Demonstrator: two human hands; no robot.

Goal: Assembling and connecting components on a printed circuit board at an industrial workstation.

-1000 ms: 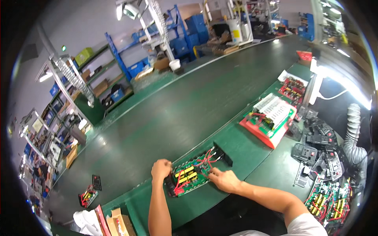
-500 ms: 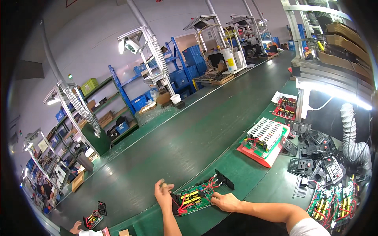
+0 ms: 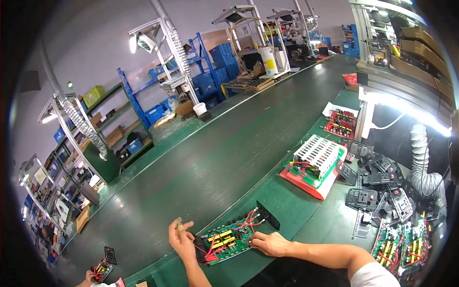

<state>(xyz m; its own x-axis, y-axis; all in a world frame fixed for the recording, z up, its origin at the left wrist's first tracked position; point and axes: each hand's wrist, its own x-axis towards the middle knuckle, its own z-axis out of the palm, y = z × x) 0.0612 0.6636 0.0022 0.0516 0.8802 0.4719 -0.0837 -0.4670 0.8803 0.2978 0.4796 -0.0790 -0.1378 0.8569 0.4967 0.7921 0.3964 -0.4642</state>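
Observation:
A green circuit board (image 3: 224, 256) with yellow-wrapped parts and red wires lies at the near edge of the belt. A black end panel (image 3: 268, 215) stands upright at its right end. My left hand (image 3: 182, 241) is at the board's left end, fingers spread, with a tan covering on one finger. Whether its lower fingers touch the dark part there is hard to see. At the board's near right edge is my right hand (image 3: 271, 244), fingers curled and pressed together. What lies between those fingertips is hidden.
A white slotted cover on a board (image 3: 318, 155) rests on a red tray (image 3: 301, 185) to the right. Beyond are a pile of black panels (image 3: 382, 177) and more wired boards (image 3: 399, 248). A co-worker's hand (image 3: 88, 279) touches another board (image 3: 102, 270) at lower left.
The whole view has shifted slightly. My left hand has drawn a little to the left, its fingers still spread. My right hand stays at the board's near edge.

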